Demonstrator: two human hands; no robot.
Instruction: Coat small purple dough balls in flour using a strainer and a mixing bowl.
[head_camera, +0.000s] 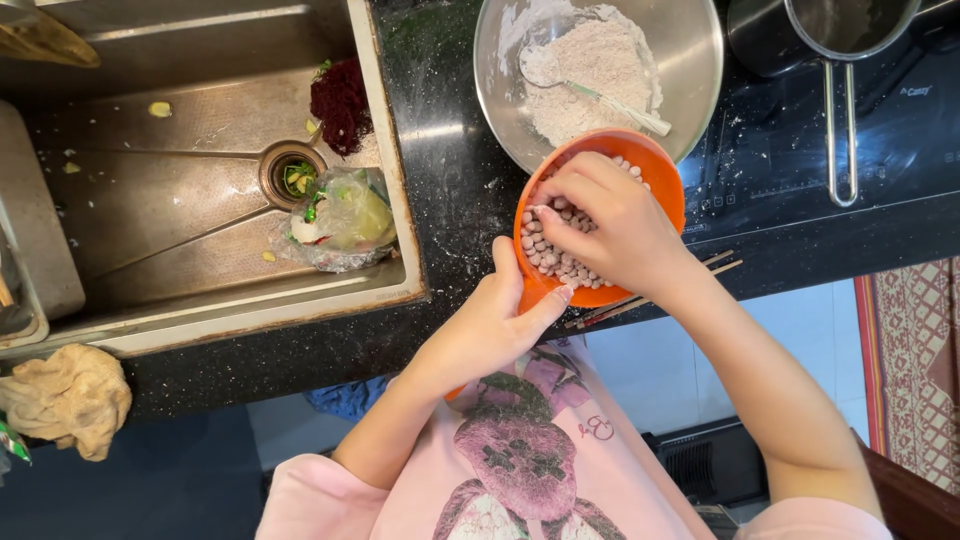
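An orange bowl (660, 170) of several small pale round balls (545, 255) rests tilted against a steel mixing bowl (700, 60). My left hand (500, 320) grips the orange bowl's near rim from below. My right hand (610, 225) is inside the bowl, fingers curled over the balls; whether it holds any is hidden. The steel bowl holds white flour (590, 65) and a spoon (610, 100).
A steel sink (180, 190) with food scraps and a plastic bag (345, 220) lies to the left. A saucepan (845, 40) stands on the black cooktop (900, 140) at right. Chopsticks (720, 265) lie by the counter edge. A crumpled cloth (65, 400) sits at lower left.
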